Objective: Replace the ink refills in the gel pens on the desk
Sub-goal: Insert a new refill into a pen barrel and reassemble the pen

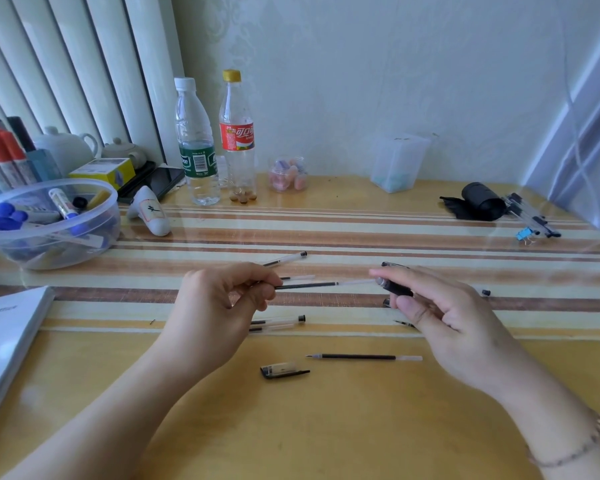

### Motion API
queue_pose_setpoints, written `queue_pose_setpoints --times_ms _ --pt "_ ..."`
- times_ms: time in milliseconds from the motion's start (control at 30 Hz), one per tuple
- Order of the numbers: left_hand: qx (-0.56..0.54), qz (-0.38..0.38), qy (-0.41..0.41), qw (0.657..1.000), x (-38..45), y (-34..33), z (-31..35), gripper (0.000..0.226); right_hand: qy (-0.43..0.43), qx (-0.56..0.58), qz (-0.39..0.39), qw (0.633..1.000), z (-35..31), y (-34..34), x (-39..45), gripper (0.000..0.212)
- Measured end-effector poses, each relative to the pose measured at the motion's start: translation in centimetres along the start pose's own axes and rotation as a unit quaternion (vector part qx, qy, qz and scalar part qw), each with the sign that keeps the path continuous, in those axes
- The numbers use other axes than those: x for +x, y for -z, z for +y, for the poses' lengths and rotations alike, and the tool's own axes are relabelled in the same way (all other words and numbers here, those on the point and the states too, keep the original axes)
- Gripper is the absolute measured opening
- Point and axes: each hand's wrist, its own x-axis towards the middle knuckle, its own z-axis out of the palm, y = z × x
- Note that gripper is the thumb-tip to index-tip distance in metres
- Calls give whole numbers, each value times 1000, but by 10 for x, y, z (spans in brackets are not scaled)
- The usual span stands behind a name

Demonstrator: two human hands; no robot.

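Left hand [215, 306]: fingers pinched on the refill [309, 285].
Right hand [440, 313]: fingers clamped on the pen barrel [397, 287].
Bench [326, 427]: spare refill [361, 357], cap [283, 371].

A home desk corner.
Patterned wallpaper [361, 64], teapots [66, 147], drink bottles [236, 140] and a tub of markers [49, 223] crowd the striped tabletop [361, 233] beside vertical blinds [66, 64].

Left hand [219, 299] pinched closed, right hand [440, 313] gripping, forearms converging

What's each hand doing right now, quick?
Left hand: closed, pinching one end of the ink refill.
Right hand: closed on a dark pen part at the refill's other end.
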Motion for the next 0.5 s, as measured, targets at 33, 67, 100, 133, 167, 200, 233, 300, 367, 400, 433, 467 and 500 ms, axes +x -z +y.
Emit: queue_pose_setpoints --times_ms 33,67,100,133,167,200,233,300,367,400,433,467,500 --pt "4 -2 -2 1000 0 0 0 25 3 5 -2 1000 0 0 0 39" --pt "7 -3 -3 1000 0 0 0 26 3 8 -4 1000 -1 0 0 39" --pt "11 -3 -5 1000 0 0 0 26 2 8 -6 1000 -1 1 0 38" --pt "14 -4 -7 1000 0 0 0 27 0 5 -8 1000 -1 1 0 38" --pt "16 -7 -9 1000 0 0 0 27 0 2 -9 1000 -1 1 0 38" --pt "15 -8 -9 1000 -1 -1 0 27 1 -1 -11 1000 0 1 -1 38" --pt "11 -9 -7 1000 -1 -1 0 27 0 -1 -12 1000 0 1 -1 38" --pt "5 -6 -1 1000 0 -1 -1 26 -10 4 -8 1000 1 1 -1 38" --pt "-3 -1 3 1000 0 -1 -2 26 -15 5 -5 1000 3 1 -1 42" --pt "-5 1 4 1000 0 -1 -2 26 -13 1 -6 1000 4 1 -1 42" --pt "-4 -1 3 1000 0 -1 -2 25 -9 -3 -9 1000 4 1 -1 42" --pt "0 -3 1 1000 0 -1 -2 25 -6 -4 -13 1000 4 1 -1 42" --pt "3 -6 0 1000 0 -1 -2 25 -6 -3 -17 1000 3 0 -1 41"
